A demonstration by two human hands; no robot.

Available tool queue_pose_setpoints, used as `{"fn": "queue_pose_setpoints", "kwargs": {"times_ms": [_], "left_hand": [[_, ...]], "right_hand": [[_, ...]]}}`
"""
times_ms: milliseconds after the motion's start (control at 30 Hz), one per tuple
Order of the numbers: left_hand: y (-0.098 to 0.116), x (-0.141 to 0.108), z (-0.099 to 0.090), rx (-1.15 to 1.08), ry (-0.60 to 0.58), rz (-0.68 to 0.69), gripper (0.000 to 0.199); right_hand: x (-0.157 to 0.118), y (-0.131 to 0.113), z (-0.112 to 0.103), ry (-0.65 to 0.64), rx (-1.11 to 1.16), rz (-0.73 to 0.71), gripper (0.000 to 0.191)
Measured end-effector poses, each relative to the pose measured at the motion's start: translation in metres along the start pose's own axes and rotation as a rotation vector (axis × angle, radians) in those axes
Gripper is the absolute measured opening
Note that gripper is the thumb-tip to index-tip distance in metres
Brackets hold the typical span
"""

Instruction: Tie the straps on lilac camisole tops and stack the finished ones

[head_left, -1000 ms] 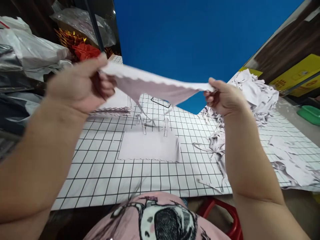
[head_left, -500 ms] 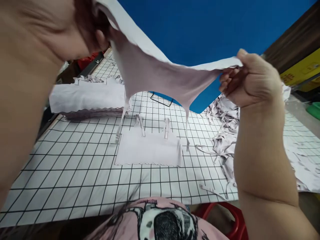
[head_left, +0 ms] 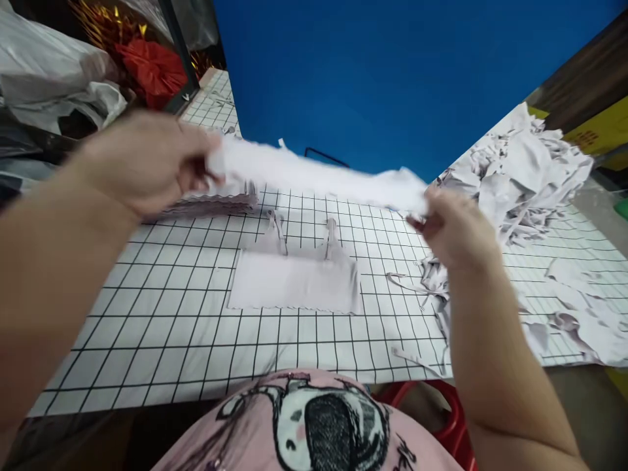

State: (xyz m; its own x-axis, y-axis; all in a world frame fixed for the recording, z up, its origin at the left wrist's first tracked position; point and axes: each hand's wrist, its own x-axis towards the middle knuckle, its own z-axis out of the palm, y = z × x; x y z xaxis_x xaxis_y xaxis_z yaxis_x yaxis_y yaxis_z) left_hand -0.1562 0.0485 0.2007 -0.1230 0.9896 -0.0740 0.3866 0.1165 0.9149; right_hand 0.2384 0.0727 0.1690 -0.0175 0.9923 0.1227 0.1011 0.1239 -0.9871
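Observation:
A pale garment [head_left: 314, 175] is stretched across the view above the table, blurred by motion. My left hand [head_left: 157, 160] is closed on its left end, and my right hand [head_left: 454, 226] pinches its right end. Below it, another pale strapped garment [head_left: 294, 281] lies flat on the grid-patterned table [head_left: 196, 340], its two straps pointing away from me. Behind my left hand is a folded stack of the same cloth [head_left: 220, 203], partly hidden by the hand and the held garment.
A heap of pale cloth pieces [head_left: 520, 170] lies at the right, with loose straps near my right forearm. A blue panel [head_left: 373, 78] rises at the back. A red stool [head_left: 451, 418] stands under the front edge. Plastic bags [head_left: 49, 65] are at the far left.
Both hands have come down with the garment, which now hangs as a narrow band instead of a wide sheet with dangling straps. More of the right heap shows.

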Motion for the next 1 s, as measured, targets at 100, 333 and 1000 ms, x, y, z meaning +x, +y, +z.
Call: {"fn": "queue_pose_setpoints", "kwargs": {"times_ms": [100, 333, 1000], "left_hand": [[-0.071, -0.041, 0.026, -0.084, -0.193, -0.310, 0.030], [-0.138, -0.081, 0.052, -0.020, -0.215, -0.557, 0.039], [-0.149, -0.092, 0.055, 0.687, -0.319, -0.291, 0.049]], "right_hand": [[-0.058, 0.070, 0.005, -0.143, -0.148, 0.276, 0.031], [-0.127, 0.131, 0.012, -0.139, -0.460, 0.209, 0.039], [-0.149, 0.126, 0.021, -0.099, -0.886, 0.129, 0.033]]}}
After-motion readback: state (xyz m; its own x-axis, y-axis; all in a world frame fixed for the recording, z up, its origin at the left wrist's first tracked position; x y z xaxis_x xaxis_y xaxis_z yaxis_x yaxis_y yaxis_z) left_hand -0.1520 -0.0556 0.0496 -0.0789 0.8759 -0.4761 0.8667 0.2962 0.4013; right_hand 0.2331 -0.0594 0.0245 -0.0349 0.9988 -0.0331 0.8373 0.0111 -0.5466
